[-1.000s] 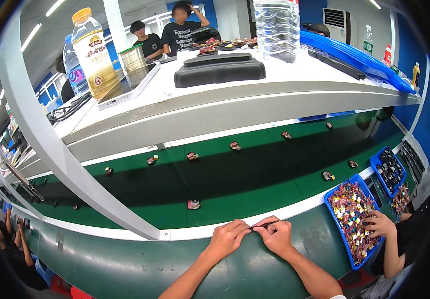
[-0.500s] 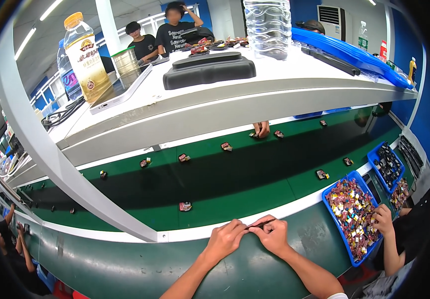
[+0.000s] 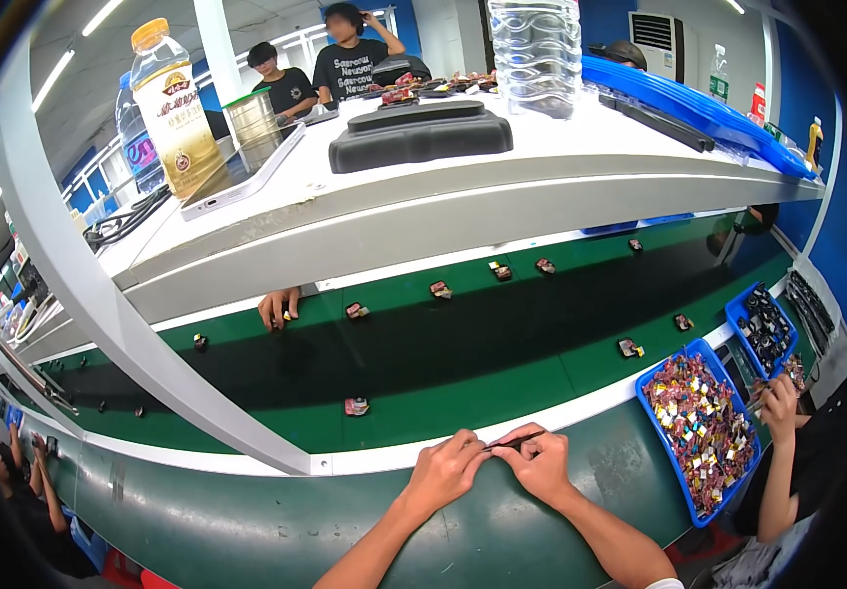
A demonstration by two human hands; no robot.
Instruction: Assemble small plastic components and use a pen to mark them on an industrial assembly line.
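My left hand [image 3: 446, 467] and my right hand [image 3: 539, 467] meet above the green workbench, just short of the white rail. Both are closed in a pinch. Between their fingertips is a thin dark piece [image 3: 518, 441], seen nearly edge-on, with its far end sticking out past my right fingers. Fingers cover most of it, so its kind cannot be made out. Past the rail, on the green conveyor belt [image 3: 463, 383], a small black part with a pinkish-red and white bundle [image 3: 356, 406] lies nearest to my left hand.
Several similar parts lie spaced along the belt. A blue tray [image 3: 681, 472] of small red, white and yellow pieces stands right, beside a co-worker's hand [image 3: 779, 402]. Behind it is a blue tray of black parts [image 3: 763, 327]. Another person's hand [image 3: 279, 307] reaches the belt's far edge below the white shelf [image 3: 276, 221].
Parts on the belt have shifted slightly left. One far-side hand has left the middle, and a hand now shows farther left. The right co-worker's hand has risen from the tray. My hands barely moved.
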